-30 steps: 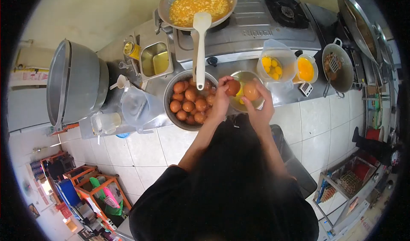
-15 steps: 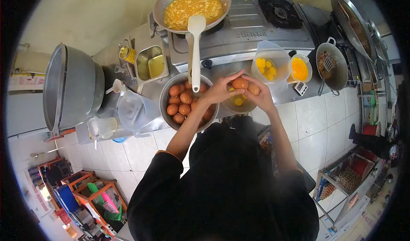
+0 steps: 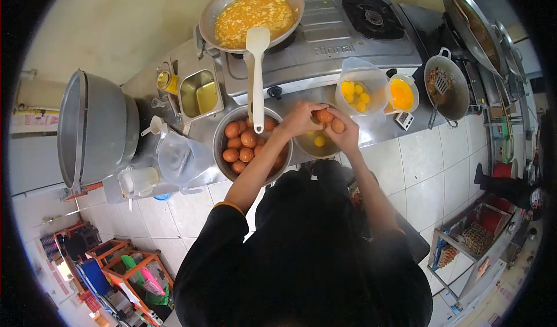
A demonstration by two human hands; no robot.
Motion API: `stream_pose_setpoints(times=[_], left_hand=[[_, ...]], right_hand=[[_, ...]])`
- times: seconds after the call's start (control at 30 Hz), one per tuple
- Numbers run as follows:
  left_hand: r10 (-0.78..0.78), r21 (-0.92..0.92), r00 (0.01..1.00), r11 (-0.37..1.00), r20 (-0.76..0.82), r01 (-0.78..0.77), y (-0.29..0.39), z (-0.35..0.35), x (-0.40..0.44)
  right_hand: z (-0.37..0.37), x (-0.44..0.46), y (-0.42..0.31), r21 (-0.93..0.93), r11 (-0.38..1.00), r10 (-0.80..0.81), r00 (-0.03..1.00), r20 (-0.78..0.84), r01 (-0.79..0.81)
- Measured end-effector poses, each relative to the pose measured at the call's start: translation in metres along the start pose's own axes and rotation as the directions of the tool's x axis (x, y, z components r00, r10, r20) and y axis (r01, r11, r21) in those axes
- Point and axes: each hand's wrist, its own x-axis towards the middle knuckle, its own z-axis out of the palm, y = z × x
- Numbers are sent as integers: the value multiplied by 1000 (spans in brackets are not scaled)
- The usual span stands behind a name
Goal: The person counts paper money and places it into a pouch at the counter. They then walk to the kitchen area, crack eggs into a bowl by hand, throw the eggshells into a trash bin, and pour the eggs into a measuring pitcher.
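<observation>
Above a metal bowl (image 3: 329, 149) both hands are close together. My left hand (image 3: 301, 118) has its fingers around a brown egg (image 3: 324, 116). Beside it, my right hand (image 3: 346, 134) grips another brown egg (image 3: 337, 126). Yellow yolks (image 3: 319, 141) lie in the bowl below. To the left, partly covered by my left forearm, a grey bowl (image 3: 219, 147) holds several brown eggs (image 3: 248, 138). A white spatula (image 3: 258, 77) lies across its upper rim. Whether the held eggs' shells are cracked cannot be made out.
A pan of orange mixture (image 3: 255, 20) sits on the stove (image 3: 325, 66). Right of the hands are a clear jug with yolks (image 3: 355, 95), a cup of beaten egg (image 3: 401, 94) and a pan (image 3: 447, 89). A large grey pot (image 3: 110, 130) stands left. Someone's dark-clothed leg shows far right.
Since a second ago my hands have come together over the bowl, bringing the two eggs close to each other. The camera view has shifted slightly.
</observation>
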Motion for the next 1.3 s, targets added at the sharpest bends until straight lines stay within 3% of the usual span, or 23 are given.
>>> stream_pose_setpoints(times=[0.23,0.33,0.4,0.53,0.6,0.63,0.67,0.7,0.73,0.8,0.87,0.93,0.97,1.0,1.07,1.1,1.13,1.17,1.2,1.27,1.3], left_hand=[[-50,-48,998,998,29,51,6,-4,4],[57,2,998,998,15,-57,0,-5,5],[195,146,979,969,56,-202,-6,-10,5],[214,197,973,954,89,-228,0,-15,3],[46,15,997,999,-56,-45,20,-11,-3],[45,14,998,999,-53,-44,34,-8,-4],[-8,-97,996,995,-85,0,51,-1,-6],[-68,-209,992,977,-110,44,65,7,-9],[-78,-210,991,976,-107,54,75,15,-12],[37,-133,999,990,-38,-42,91,28,-21],[78,-225,997,972,15,-73,102,35,-38],[138,-319,988,941,66,-110,103,30,-54],[36,-464,955,879,295,110,97,13,-70],[-19,-538,853,768,521,346,89,-5,-84],[-183,-723,921,575,343,383,62,-34,-112],[-349,-547,935,773,59,322,58,-45,-111],[-401,-305,876,898,-268,317,51,-55,-103],[-401,-303,874,899,-274,317,42,-59,-89],[-357,-83,839,931,-410,356,29,-60,-71],[-178,332,763,822,-622,462,5,-59,-40],[-176,328,757,824,-629,463,-4,-58,-30]], right_hand=[[5,-3,8,-63,998,-3,998,-58,0],[3,-2,5,-83,996,-32,997,-64,27],[-5,0,-2,-85,995,-48,998,-52,43],[-14,-2,-5,-147,982,-121,993,-5,119],[-14,-5,-14,-171,983,-84,994,-76,70],[-14,-5,-18,-192,981,-55,988,-146,27],[-16,-9,-21,-190,982,-52,988,-147,23],[-19,-17,-23,-141,989,21,977,-212,-52],[-23,-25,-30,-86,988,98,958,-270,-125],[-39,-44,-52,32,982,185,908,-376,-187],[-51,-76,-69,165,899,429,745,-510,-405],[-75,-130,-69,25,878,411,726,-551,-478],[-86,-156,-73,-102,829,420,733,-536,-549],[-98,-184,-78,-227,762,431,737,-521,-607],[-108,-275,-35,-108,806,457,727,-511,-583],[-110,-297,-43,-96,648,613,592,-524,-756],[-112,-314,-49,-86,457,732,429,-530,-885],[-112,-331,-45,-87,462,731,435,-526,-883],[-113,-351,-33,-152,432,734,444,-513,-889],[-113,-353,-26,-225,404,734,461,-499,-887],[-109,-336,-30,-204,437,709,475,-521,-876]])
